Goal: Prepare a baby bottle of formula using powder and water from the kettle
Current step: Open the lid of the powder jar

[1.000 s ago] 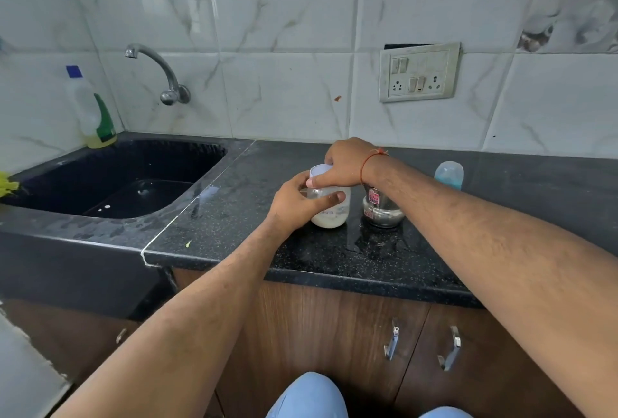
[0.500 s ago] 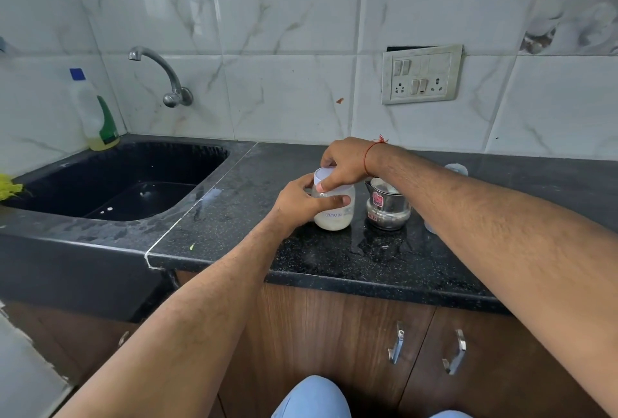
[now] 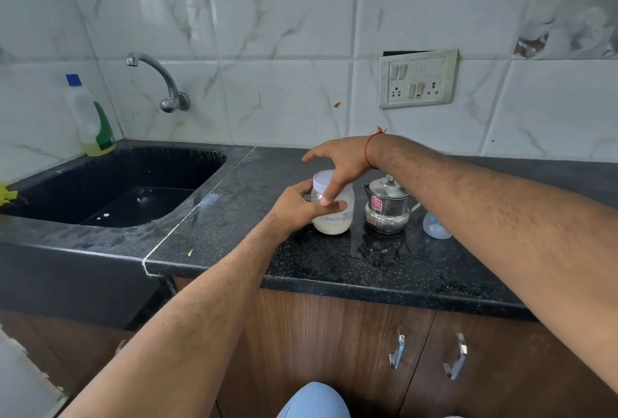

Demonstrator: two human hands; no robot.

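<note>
A clear formula jar (image 3: 334, 222) with a white lid and pale powder at its bottom stands on the black counter (image 3: 334, 260). My left hand (image 3: 297, 205) grips the jar's side. My right hand (image 3: 337, 163) hovers just above the lid with fingers spread, one finger hanging down in front of the jar. A small steel kettle (image 3: 388, 206) with a red label stands right of the jar. Behind my right forearm, a clear bluish baby bottle (image 3: 434, 227) is partly hidden.
A black sink (image 3: 110, 190) with a wall tap (image 3: 157, 79) lies to the left. A detergent bottle (image 3: 90, 116) stands at the sink's back corner. A switch panel (image 3: 418, 78) is on the tiled wall. Wooden cabinet doors with metal handles (image 3: 398, 350) are below the counter.
My right hand has lifted off the jar's lid and opened its fingers. My left hand still holds the jar in the same place.
</note>
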